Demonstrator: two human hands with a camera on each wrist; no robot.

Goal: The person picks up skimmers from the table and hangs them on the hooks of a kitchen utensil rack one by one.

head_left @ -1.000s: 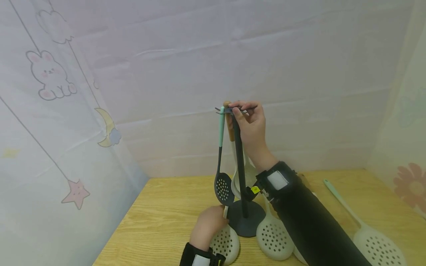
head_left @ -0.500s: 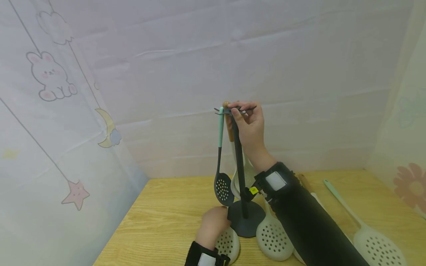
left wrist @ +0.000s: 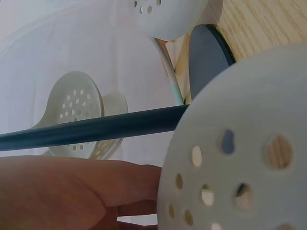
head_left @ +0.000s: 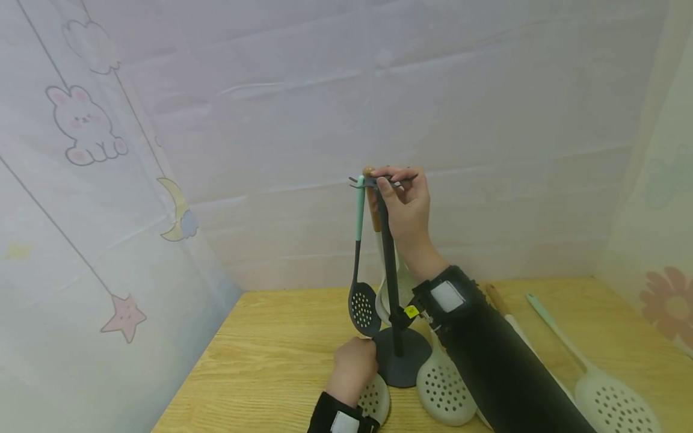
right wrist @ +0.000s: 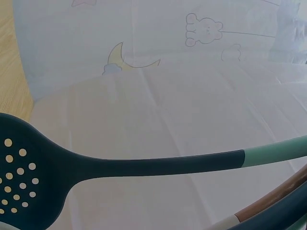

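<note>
A dark utensil stand (head_left: 391, 270) rises from a round base (head_left: 399, 364) on the wooden table (head_left: 271, 355). My right hand (head_left: 406, 204) pinches the hook bar (head_left: 385, 179) at its top. A dark skimmer (head_left: 363, 307) with a mint handle hangs there, also seen as the dark skimmer (right wrist: 29, 187) in the right wrist view. A white utensil with a wooden handle (head_left: 372, 213) hangs behind the pole. My left hand (head_left: 354, 361) sits beside the base, fingers curled round a white skimmer (head_left: 375, 400). Its holed head, the white skimmer (left wrist: 240, 158), fills the left wrist view.
More white skimmers lie on the table: one (head_left: 444, 388) right of the base, one (head_left: 617, 403) with a mint handle at the far right, and a wooden-handled one (head_left: 497, 300) partly under my sleeve. Fabric walls with cartoon prints close in on the left, back and right.
My left hand has shifted a little right toward the stand's base, bringing the white skimmer with it. The right hand stays at the top of the stand.
</note>
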